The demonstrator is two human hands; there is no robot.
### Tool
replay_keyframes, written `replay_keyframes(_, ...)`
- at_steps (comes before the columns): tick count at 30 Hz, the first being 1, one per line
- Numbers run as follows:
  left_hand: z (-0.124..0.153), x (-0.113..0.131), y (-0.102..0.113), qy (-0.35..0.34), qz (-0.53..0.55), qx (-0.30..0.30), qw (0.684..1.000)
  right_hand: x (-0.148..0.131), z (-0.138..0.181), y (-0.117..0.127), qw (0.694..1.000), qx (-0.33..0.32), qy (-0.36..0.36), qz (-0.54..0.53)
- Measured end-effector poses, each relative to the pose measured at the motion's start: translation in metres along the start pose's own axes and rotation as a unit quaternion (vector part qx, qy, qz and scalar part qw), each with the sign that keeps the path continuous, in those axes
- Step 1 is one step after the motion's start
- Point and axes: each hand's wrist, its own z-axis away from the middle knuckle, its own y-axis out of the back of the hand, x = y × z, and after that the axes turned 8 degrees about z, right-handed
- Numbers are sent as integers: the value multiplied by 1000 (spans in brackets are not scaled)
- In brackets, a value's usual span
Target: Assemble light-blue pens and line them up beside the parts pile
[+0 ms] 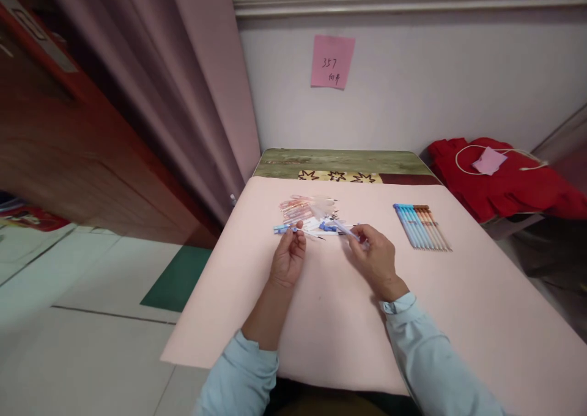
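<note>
Pink sheet [330,330] over a table, pale wall [398,85] behind. Head view: left hand [288,260] pinches a small blue pen part [295,229]; right hand [373,256] clamped on a pale pen tube [347,230]. Loose pen parts [296,208] just beyond both hands; pen row [422,229] off right.

The place looked most like a room in a home: a long mauve curtain [195,61] hung between ten and eleven o'clock, a brown wooden panel [92,144], door or cupboard, stood nearer nine, and pale floor tiles [101,349] spread at eight. A plain white wall [403,85] rose at one, bearing a handwritten pink note [333,62], while a heap of red cloth [527,189] lay at three beside the covered table [330,349].
</note>
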Motion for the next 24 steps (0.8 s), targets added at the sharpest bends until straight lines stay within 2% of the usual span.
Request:
replay_keyframes(4,-1,3,-1,-7,9,-1,1000,-11,5,6,994,-19,80,-71)
replay_keyframes(7,0,5,-2,-15,9,4,1000,-14,7,7,990,-12,113,-87)
replay_keyframes(17,-1,3,0,-5,2,-3,1000,-12,6,5,992,-17,113,-59)
replay_keyframes(24,1,2,0,2,-3,-4,1000,-16,7,6,992,-64,88,-66)
